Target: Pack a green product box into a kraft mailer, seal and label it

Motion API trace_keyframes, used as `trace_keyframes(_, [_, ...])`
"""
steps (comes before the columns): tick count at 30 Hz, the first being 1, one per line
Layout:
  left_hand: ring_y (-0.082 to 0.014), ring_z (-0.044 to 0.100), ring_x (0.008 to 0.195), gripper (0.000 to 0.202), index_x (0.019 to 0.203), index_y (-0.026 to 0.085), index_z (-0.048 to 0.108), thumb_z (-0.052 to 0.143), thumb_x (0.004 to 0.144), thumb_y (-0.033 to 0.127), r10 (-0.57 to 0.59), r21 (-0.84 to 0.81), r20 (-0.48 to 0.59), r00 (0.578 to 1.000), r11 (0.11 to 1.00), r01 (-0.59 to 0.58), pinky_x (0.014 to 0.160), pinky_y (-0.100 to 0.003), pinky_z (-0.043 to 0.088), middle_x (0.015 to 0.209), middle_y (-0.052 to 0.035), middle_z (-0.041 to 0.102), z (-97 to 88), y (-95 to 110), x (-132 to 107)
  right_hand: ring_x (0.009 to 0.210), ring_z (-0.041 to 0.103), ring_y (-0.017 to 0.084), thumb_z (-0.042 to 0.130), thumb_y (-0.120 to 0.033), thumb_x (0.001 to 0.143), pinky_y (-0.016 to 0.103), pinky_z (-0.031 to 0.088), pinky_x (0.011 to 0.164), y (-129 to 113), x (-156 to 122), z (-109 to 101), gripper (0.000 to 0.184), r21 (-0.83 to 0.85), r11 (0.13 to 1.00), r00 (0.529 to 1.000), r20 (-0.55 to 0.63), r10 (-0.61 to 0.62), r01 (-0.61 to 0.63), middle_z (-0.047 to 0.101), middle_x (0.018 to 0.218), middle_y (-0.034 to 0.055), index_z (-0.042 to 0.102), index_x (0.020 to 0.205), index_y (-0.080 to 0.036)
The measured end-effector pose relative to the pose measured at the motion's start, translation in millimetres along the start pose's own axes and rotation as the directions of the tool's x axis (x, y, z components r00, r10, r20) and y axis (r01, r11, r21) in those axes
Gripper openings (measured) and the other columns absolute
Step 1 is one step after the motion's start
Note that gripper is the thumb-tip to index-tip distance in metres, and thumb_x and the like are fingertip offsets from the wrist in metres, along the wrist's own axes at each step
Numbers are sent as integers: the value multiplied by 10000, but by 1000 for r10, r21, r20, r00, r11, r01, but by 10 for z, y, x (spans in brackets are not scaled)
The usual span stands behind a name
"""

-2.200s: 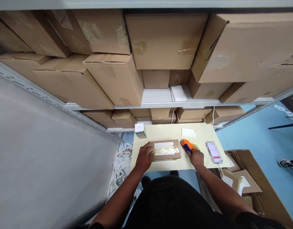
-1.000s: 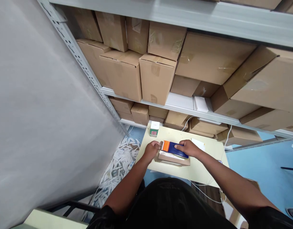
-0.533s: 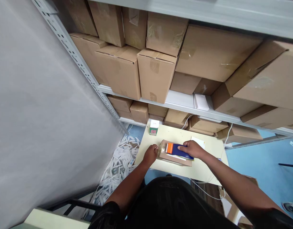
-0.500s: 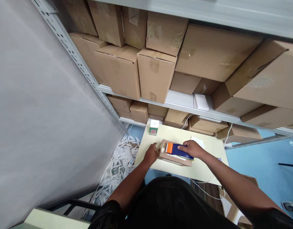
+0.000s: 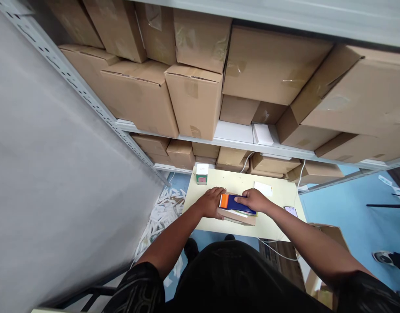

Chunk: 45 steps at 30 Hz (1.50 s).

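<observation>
A metal shelf (image 5: 231,129) spans the far side, stacked with brown cartons (image 5: 194,104). In front of its lower level stands a pale yellow counter (image 5: 232,179). A cardboard box (image 5: 238,218) lies on the counter near its front edge. Over the top of the box is a blue tape dispenser (image 5: 241,205), its orange end towards the left. The right hand (image 5: 256,201) has its grip closed around the blue part. The left hand (image 5: 211,203) lies against the left end of the box, fingers spread; whether its grip clasps the box, I cannot tell. A small packet (image 5: 201,174) stands at the far left corner, a white card (image 5: 263,188) lies behind the right hand, and a phone (image 5: 291,211) rests near the right edge.
</observation>
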<state>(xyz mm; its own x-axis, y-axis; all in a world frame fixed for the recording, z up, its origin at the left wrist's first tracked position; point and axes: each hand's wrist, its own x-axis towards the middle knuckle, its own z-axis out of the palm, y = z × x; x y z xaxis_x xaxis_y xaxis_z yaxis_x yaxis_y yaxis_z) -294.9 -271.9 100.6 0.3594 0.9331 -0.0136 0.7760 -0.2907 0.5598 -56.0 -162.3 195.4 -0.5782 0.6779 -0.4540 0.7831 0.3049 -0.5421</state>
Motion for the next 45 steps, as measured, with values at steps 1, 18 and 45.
trace_keyframes(1, [-437,333,1490,1251,1607,154,320,855,595,661,18,17,-11,1000,1000,-18,1241,-548,267,1618,-205,385,2,1,15,544,484,144,617,-745,818,285,306,535,-8,-6,-6,592,-1,1000,1000,-1,4,-4,530,519,-9,573,571,-209])
trace_keyframes(18, [-428,355,1474,1208,1605,112,283,800,661,659,56,146,-30,998,988,-51,1232,-551,298,1593,-227,398,-34,-130,-82,548,485,149,599,-829,761,279,324,537,1567,-793,-762,661,7,973,973,-5,232,-232,559,523,9,606,580,-193])
trace_keyframes(45, [-347,164,1594,696,1651,192,194,422,1037,427,-170,-49,-268,948,985,163,1259,-573,247,1718,-165,204,148,10,-181,973,696,310,476,-450,984,387,457,852,1822,-471,939,374,-28,863,813,-351,464,-504,747,997,185,708,999,-157])
